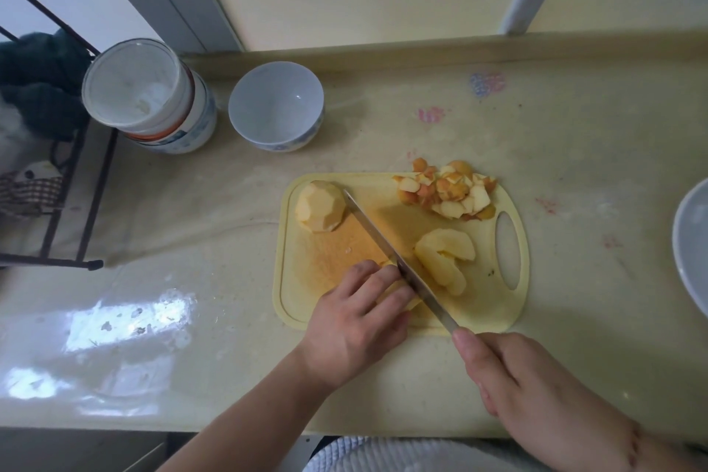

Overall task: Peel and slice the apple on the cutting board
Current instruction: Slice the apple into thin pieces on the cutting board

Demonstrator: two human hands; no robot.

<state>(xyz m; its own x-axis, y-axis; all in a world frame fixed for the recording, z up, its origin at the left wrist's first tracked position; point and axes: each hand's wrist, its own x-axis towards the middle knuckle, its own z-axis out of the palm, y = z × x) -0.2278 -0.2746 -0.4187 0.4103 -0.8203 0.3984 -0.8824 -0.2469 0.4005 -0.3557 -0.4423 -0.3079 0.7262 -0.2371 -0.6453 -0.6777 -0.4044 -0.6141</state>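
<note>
A pale yellow cutting board [494, 314] lies on the counter. On its far left corner rests a peeled apple piece [320, 211]. Cut apple slices [444, 255] lie fanned near the board's handle hole. Red and yellow peels [450, 192] are heaped at the far right corner. My left hand [358, 322] holds down a small apple piece at the board's near edge, mostly hidden under my curled fingers. My right hand [525, 383] grips the handle of a knife [387, 241], whose blade runs diagonally across the board and meets the held piece beside my left fingertips.
An empty white bowl [276, 107] stands behind the board. A stack of white containers [147, 96] sits to its left beside a black wire rack [76, 203]. Part of a grey plate [691, 253] shows at the right edge. The counter's front edge runs just below my forearms.
</note>
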